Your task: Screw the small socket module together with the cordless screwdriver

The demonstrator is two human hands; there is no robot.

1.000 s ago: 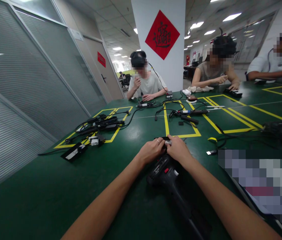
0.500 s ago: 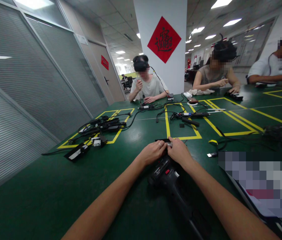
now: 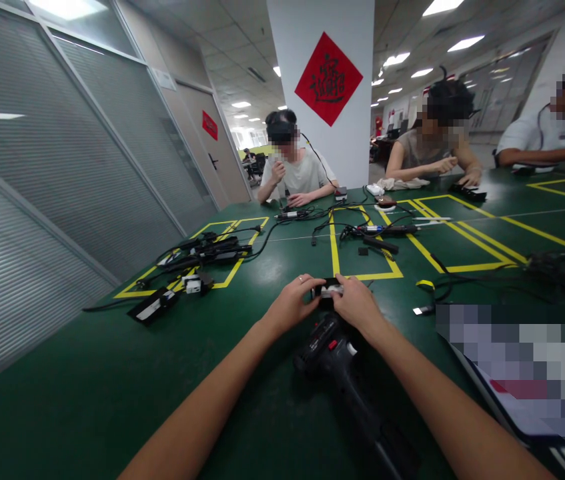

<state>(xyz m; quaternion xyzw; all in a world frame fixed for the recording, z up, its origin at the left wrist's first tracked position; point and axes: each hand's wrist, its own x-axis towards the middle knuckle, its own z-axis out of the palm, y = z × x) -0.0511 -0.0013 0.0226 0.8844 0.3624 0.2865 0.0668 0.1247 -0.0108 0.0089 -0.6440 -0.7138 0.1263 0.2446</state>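
Note:
A small black piece with a whitish part on it lies between my two hands, just beyond the dark handheld tool. My left hand grips its left end between thumb and fingers. At its right end, the fingers of my right hand are pressed together on it and the whitish part. The dark handheld tool, with a red button and a light switch, lies on the green table between my forearms; neither hand is on it.
Black cables and adapters lie at the left, near a black-and-white piece. Further cables and a blue-ringed tool are beyond my hands. A blurred flat item is at the right. Three people sit across the table.
My left hand has shifted slightly left and its thumb and fingers have spread around the black piece, showing more of it and of the whitish part. My right hand has barely moved.

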